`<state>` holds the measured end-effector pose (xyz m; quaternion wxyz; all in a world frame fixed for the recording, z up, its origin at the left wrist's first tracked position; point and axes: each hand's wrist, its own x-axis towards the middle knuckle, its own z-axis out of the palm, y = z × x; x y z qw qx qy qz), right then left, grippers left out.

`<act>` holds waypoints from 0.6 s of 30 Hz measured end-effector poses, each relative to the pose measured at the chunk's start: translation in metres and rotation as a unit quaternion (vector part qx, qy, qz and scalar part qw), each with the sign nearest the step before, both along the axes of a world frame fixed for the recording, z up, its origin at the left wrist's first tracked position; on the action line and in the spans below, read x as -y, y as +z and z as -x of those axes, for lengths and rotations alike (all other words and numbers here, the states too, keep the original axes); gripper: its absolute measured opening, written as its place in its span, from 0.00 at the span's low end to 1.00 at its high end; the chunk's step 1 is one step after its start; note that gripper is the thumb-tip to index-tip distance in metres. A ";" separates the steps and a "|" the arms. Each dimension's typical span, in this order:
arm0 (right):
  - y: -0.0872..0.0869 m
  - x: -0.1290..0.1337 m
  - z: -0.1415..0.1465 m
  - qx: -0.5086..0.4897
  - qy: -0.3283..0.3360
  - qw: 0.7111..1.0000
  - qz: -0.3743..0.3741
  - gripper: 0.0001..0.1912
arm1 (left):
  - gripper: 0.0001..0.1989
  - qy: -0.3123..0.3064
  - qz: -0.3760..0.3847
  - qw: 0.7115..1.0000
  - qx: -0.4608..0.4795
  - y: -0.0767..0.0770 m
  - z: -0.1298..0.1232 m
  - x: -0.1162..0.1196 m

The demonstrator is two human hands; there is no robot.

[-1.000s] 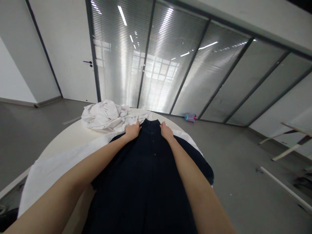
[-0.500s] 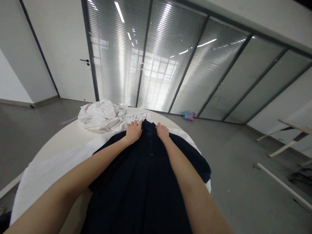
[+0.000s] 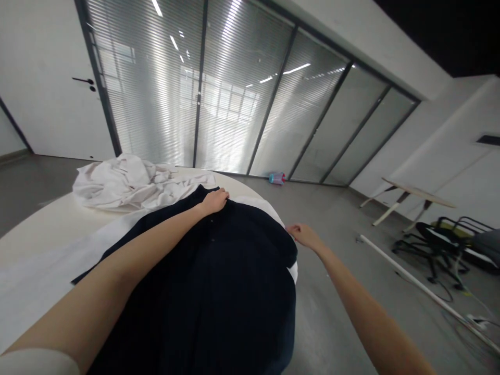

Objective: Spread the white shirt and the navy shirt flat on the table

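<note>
A dark navy short-sleeved shirt (image 3: 238, 271) with a stand collar and small front buttons lies spread over a round table. My left hand (image 3: 214, 201) is closed on it beside the collar, at the shoulder seam. Past the table's right edge, my right hand (image 3: 305, 236) hangs beside the shirt's right-hand sleeve, fingers curled together. Whether any cloth is pinched in them cannot be made out. Beneath the shirt a white cloth (image 3: 47, 276) covers part of the tabletop and shows past the sleeve.
A crumpled heap of white fabric (image 3: 121, 182) rests on the table's far left. On the floor stand a blue and pink basket (image 3: 277, 178), a wooden-topped table (image 3: 416, 191), an office chair (image 3: 433, 245) and a long white bar (image 3: 414, 284). Glass partitions line the back.
My right hand has left the collar and swung right, to the sleeve's outer edge. My left hand has shifted across the collar to the other shoulder. The view has turned right.
</note>
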<state>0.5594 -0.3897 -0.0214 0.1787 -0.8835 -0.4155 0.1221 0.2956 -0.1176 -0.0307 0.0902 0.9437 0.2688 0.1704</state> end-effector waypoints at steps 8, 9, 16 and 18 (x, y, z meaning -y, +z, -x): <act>-0.042 0.062 0.029 -0.351 -0.082 0.927 -0.103 0.21 | 0.19 -0.103 0.162 0.981 -0.033 -0.010 -0.075 0.002; -0.044 0.061 0.031 -0.353 -0.090 0.922 -0.129 0.21 | 0.19 -0.115 0.176 0.977 -0.037 -0.012 -0.079 0.002; -0.044 0.047 0.019 -0.183 -0.099 0.914 -0.348 0.16 | 0.11 -0.109 0.163 0.981 0.016 -0.025 -0.076 0.002; -0.033 0.037 0.010 -0.155 -0.080 0.916 -0.361 0.17 | 0.10 -0.085 0.135 0.986 0.047 -0.020 -0.074 0.006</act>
